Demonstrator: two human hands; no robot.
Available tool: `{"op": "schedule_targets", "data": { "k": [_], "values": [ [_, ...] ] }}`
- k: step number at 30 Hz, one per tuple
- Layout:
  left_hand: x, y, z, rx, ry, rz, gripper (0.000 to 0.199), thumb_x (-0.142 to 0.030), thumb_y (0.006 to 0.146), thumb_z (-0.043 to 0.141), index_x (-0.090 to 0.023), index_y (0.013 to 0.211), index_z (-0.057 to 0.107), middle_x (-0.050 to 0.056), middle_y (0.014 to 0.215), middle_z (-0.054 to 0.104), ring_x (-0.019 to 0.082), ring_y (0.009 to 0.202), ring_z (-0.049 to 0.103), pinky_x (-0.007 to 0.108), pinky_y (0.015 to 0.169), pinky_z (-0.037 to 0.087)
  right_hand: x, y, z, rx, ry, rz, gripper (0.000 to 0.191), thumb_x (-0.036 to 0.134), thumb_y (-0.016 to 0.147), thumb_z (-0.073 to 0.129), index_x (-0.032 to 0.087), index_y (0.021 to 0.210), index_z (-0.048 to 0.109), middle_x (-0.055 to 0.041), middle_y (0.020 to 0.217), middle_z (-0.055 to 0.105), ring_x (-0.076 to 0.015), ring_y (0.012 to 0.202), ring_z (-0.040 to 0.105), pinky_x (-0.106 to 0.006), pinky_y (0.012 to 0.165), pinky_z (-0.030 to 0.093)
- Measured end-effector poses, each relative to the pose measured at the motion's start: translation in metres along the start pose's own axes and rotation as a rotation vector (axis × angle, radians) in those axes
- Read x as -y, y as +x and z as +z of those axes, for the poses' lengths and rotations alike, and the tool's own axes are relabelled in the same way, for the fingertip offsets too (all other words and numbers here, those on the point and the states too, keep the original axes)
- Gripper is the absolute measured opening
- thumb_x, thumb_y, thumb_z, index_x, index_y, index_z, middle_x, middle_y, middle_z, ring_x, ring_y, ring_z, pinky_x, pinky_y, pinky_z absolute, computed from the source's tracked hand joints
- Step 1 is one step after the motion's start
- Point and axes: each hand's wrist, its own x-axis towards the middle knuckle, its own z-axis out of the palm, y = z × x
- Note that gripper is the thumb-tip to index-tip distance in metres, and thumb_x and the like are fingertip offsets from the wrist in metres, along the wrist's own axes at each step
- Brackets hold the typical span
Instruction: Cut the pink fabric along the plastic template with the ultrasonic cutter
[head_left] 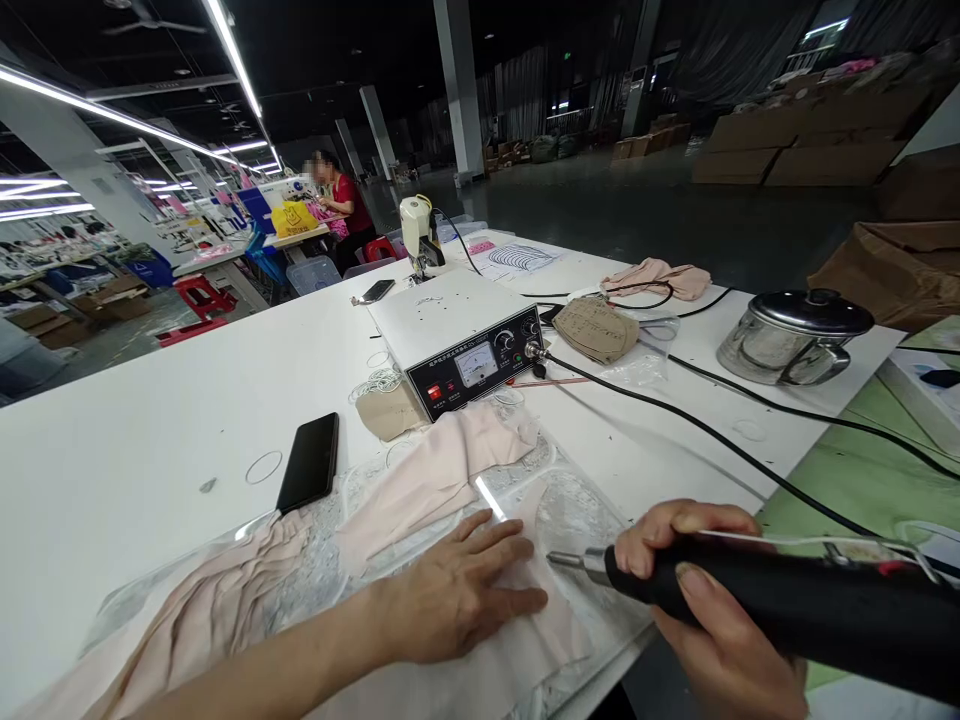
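Note:
My left hand [469, 590] lies flat with its fingers spread, pressing on a pale pink fabric piece [559, 620] over a clear plastic template [577, 510]. In my right hand [712, 600] is a black handheld ultrasonic cutter [810, 610], its metal tip pointing left, close to the fabric's right edge. I cannot tell whether the tip touches the cloth. Another pink piece [442, 460] rests on the template behind my left hand. A gathered pile of pink fabric [217, 610] sits at the left, partly hidden by my forearm.
Behind the template stands a control box [480, 360] with a dial and a cable [675, 410] running right. A black phone [309, 460] lies left. A lidded metal-and-glass mug [787, 340] stands right, near brown paper patterns [598, 330]. A person in red [345, 205] sits in the background.

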Motion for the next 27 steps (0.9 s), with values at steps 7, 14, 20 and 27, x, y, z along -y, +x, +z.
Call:
{"op": "schedule_targets", "data": {
  "k": [7,14,20,27],
  "values": [
    [0.001,0.002,-0.002,0.011,0.003,0.013,0.03,-0.021,0.095,0.05,-0.025,0.124,0.058,0.011,0.132,0.054,0.028,0.133,0.042,0.047,0.112,0.031,0.005,-0.009,0.003,0.032,-0.001,-0.01,0.01,0.021,0.086,0.06,0.024,0.094,0.055,0.0007,0.078,0.055,-0.012,0.06,0.058,-0.031,0.058,0.055],
    [0.001,0.002,-0.001,-0.01,0.039,0.037,0.027,-0.024,0.1,0.045,-0.023,0.123,0.059,0.007,0.131,0.058,0.026,0.132,0.043,0.044,0.115,0.026,0.0,-0.008,0.003,0.042,-0.042,-0.016,0.011,0.021,0.086,0.058,0.025,0.096,0.054,0.0011,0.079,0.055,-0.0126,0.061,0.057,-0.032,0.06,0.055],
    [0.003,-0.001,0.002,0.002,0.055,0.036,0.027,-0.025,0.099,0.048,-0.024,0.124,0.06,0.005,0.134,0.058,0.025,0.135,0.041,0.045,0.118,0.024,-0.003,-0.009,0.002,0.049,-0.069,-0.012,0.01,0.023,0.087,0.058,0.025,0.096,0.052,0.0013,0.079,0.053,-0.0123,0.06,0.056,-0.032,0.059,0.053],
    [0.002,-0.001,0.002,0.013,0.073,0.033,0.028,-0.025,0.097,0.053,-0.025,0.124,0.059,0.005,0.134,0.058,0.025,0.136,0.042,0.046,0.117,0.028,-0.006,-0.008,0.002,0.076,-0.072,-0.009,0.009,0.023,0.089,0.057,0.025,0.096,0.05,0.0008,0.08,0.052,-0.0127,0.062,0.056,-0.033,0.06,0.053]
  ]
}}
